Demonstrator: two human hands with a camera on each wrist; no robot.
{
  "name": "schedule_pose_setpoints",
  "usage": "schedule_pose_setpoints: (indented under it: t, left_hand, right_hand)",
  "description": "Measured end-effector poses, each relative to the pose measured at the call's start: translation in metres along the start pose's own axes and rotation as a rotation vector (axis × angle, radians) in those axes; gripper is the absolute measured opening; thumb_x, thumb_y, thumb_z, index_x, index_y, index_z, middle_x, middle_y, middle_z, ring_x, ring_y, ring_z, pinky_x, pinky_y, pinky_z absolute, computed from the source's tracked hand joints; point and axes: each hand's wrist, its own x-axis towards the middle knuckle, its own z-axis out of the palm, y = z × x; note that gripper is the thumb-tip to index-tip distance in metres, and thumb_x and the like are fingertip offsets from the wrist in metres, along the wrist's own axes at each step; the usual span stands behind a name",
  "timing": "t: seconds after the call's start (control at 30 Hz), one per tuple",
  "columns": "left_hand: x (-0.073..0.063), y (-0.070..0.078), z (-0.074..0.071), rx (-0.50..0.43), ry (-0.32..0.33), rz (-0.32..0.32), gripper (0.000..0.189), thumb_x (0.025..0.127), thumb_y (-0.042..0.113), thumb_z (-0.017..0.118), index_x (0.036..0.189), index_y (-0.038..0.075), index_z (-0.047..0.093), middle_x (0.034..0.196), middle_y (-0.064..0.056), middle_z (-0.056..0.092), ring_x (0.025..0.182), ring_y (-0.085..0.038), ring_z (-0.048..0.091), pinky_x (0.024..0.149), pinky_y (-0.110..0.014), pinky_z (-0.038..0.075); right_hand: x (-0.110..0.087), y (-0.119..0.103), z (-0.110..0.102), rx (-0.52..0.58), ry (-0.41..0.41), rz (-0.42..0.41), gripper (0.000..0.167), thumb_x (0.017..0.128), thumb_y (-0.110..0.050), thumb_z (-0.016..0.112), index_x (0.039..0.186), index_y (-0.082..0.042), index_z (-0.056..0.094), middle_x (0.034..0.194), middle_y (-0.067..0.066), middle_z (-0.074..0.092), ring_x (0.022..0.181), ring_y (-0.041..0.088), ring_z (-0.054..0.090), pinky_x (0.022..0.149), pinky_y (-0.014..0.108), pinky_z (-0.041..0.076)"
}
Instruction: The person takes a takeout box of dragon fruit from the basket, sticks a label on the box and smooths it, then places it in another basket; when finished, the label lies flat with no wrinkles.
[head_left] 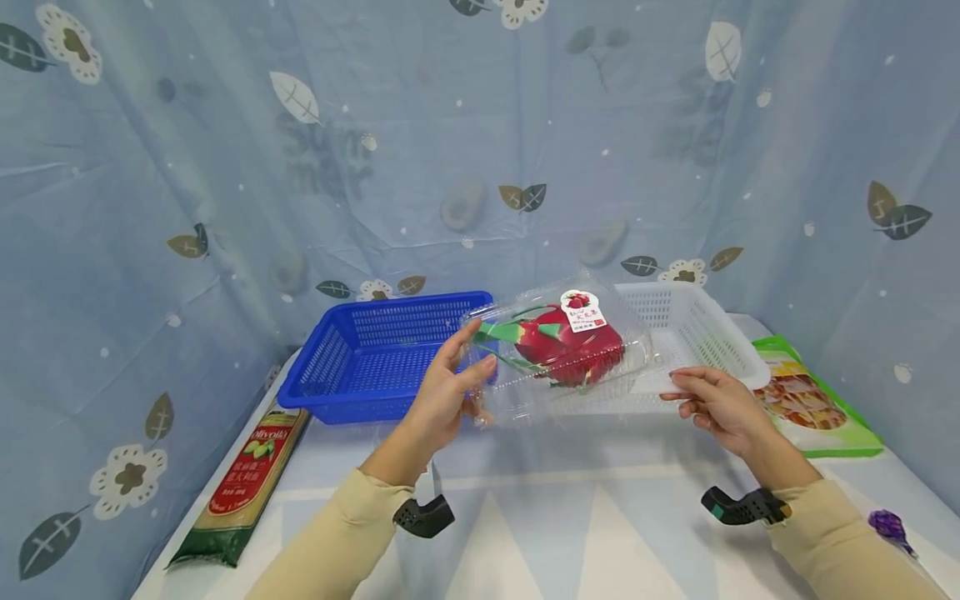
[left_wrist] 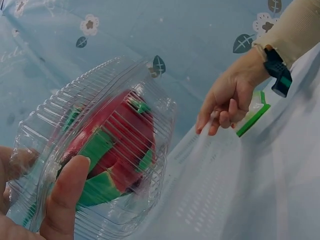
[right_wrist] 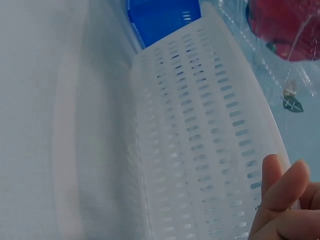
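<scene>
My left hand point(head_left: 442, 387) grips the left end of a clear plastic clamshell box point(head_left: 498, 396), its thumb on the near side. Inside lies a red dragon fruit point(head_left: 540, 346) with green scales; the lid bears a white sticker point(head_left: 582, 311). The box is tilted and held up above the baskets. My right hand point(head_left: 712, 404) pinches the near rim of the white plastic basket point(right_wrist: 190, 125), its fingers curled over the edge in the right wrist view. In the head view the box hides part of that basket.
A blue plastic basket point(head_left: 322, 400) stands to the left of the white one. A red and green pasta packet point(head_left: 243, 475) lies at the left table edge. To the right are a green and white food bag point(head_left: 806, 404) and a small purple-wrapped item point(head_left: 890, 527). A patterned curtain point(head_left: 420, 167) surrounds the table.
</scene>
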Motion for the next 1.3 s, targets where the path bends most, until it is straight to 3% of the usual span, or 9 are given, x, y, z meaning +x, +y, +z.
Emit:
schedule_pose_setpoints:
  t: [0.17, 0.23, 0.37, 0.63, 0.83, 1.03, 1.23, 1.3]
  left_hand:
    - [0.012, 0.005, 0.005, 0.009, 0.005, -0.009, 0.064, 0.095, 0.014, 0.065, 0.149, 0.036, 0.039, 0.166, -0.001, 0.012, 0.073, -0.006, 0.056, 0.044, -0.024, 0.048]
    - [0.018, 0.006, 0.008, 0.005, 0.002, -0.015, 0.064, 0.094, 0.014, 0.065, 0.148, 0.036, 0.040, 0.166, -0.001, 0.014, 0.069, -0.006, 0.055, 0.043, -0.024, 0.046]
    - [0.032, 0.008, 0.015, 0.005, -0.012, -0.022, 0.064, 0.094, 0.015, 0.066, 0.148, 0.036, 0.041, 0.165, -0.001, 0.014, 0.047, -0.009, 0.040, 0.044, -0.024, 0.046]
    - [0.064, 0.003, 0.031, 0.024, -0.030, -0.017, 0.064, 0.094, 0.015, 0.067, 0.147, 0.040, 0.042, 0.166, 0.001, 0.012, 0.050, -0.009, 0.042, 0.045, -0.022, 0.042]
    - [0.091, -0.004, 0.044, 0.029, -0.046, -0.024, 0.065, 0.093, 0.015, 0.068, 0.146, 0.041, 0.042, 0.166, 0.001, 0.014, 0.045, -0.010, 0.041, 0.045, -0.022, 0.044]
    - [0.117, -0.011, 0.054, 0.041, -0.092, -0.033, 0.066, 0.093, 0.013, 0.068, 0.148, 0.037, 0.042, 0.166, -0.001, 0.012, 0.044, -0.010, 0.041, 0.044, -0.023, 0.045]
    - [0.133, -0.020, 0.058, 0.055, -0.123, -0.085, 0.065, 0.093, 0.015, 0.068, 0.147, 0.039, 0.042, 0.166, -0.001, 0.011, 0.045, -0.010, 0.041, 0.045, -0.025, 0.048]
    - [0.137, -0.022, 0.060, 0.059, -0.129, -0.093, 0.065, 0.093, 0.015, 0.068, 0.148, 0.039, 0.041, 0.165, -0.003, 0.017, 0.045, -0.010, 0.041, 0.046, -0.026, 0.050]
  right_hand:
    - [-0.005, 0.002, 0.001, -0.003, -0.026, -0.011, 0.009, 0.100, -0.026, 0.058, 0.101, -0.028, 0.066, 0.086, -0.006, 0.076, 0.057, 0.003, 0.060, 0.045, 0.015, 0.037]
    - [-0.007, 0.003, 0.001, 0.003, -0.030, -0.016, 0.009, 0.100, -0.025, 0.058, 0.101, -0.027, 0.067, 0.086, -0.006, 0.076, 0.057, 0.003, 0.060, 0.045, 0.014, 0.037]
    - [-0.009, 0.004, 0.001, 0.012, -0.031, -0.018, 0.009, 0.100, -0.025, 0.058, 0.103, -0.026, 0.066, 0.086, -0.006, 0.076, 0.056, 0.003, 0.059, 0.045, 0.014, 0.037]
    - [-0.009, 0.007, 0.003, 0.006, -0.026, -0.015, 0.015, 0.100, -0.026, 0.059, 0.114, -0.023, 0.057, 0.087, -0.006, 0.076, 0.056, 0.003, 0.060, 0.044, 0.013, 0.037]
    - [-0.009, 0.006, 0.004, -0.008, -0.027, -0.026, 0.016, 0.099, -0.025, 0.061, 0.115, -0.024, 0.056, 0.088, -0.005, 0.075, 0.055, 0.003, 0.060, 0.043, 0.014, 0.037]
    - [-0.007, 0.005, 0.004, -0.040, -0.004, -0.017, 0.028, 0.098, -0.027, 0.062, 0.122, -0.017, 0.050, 0.087, -0.006, 0.075, 0.056, 0.003, 0.060, 0.044, 0.013, 0.037]
    - [-0.009, 0.007, 0.005, -0.046, -0.001, -0.018, 0.024, 0.098, -0.026, 0.061, 0.118, -0.017, 0.051, 0.086, -0.007, 0.075, 0.057, 0.003, 0.060, 0.044, 0.014, 0.037]
    - [-0.009, 0.007, 0.005, -0.030, -0.005, -0.025, 0.020, 0.099, -0.024, 0.061, 0.116, -0.017, 0.053, 0.086, -0.006, 0.075, 0.056, 0.003, 0.060, 0.044, 0.014, 0.036]
